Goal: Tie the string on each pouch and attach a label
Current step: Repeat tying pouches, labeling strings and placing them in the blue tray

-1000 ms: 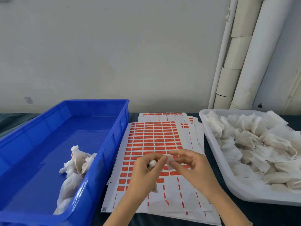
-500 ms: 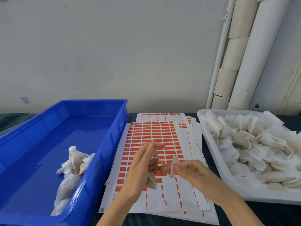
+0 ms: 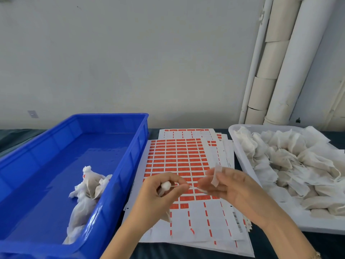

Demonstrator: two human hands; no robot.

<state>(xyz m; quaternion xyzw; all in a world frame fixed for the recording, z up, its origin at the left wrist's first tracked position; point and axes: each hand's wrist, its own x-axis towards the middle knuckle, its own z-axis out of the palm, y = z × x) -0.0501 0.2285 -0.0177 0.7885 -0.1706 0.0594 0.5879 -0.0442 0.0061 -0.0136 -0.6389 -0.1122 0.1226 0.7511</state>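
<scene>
My left hand (image 3: 160,193) grips a small white pouch (image 3: 165,185) by its gathered neck, above the sheets of orange labels (image 3: 177,156). A thin string (image 3: 183,186) runs taut from the pouch to my right hand (image 3: 227,187). My right hand pinches the string's end, and a white label strip (image 3: 216,174) stands up between its fingers. Most of the pouch's body is hidden under my left palm.
A blue bin (image 3: 130,157) at the left holds a few tied pouches (image 3: 87,187). A white tray (image 3: 240,157) at the right is heaped with several untied pouches (image 3: 291,165). White pipes (image 3: 280,71) stand against the wall behind it.
My hands have drawn apart, pulling the string tight between them. The left fingers, spread half a second ago, now curl round the pouch's neck. The right hand moved right with the label strip.
</scene>
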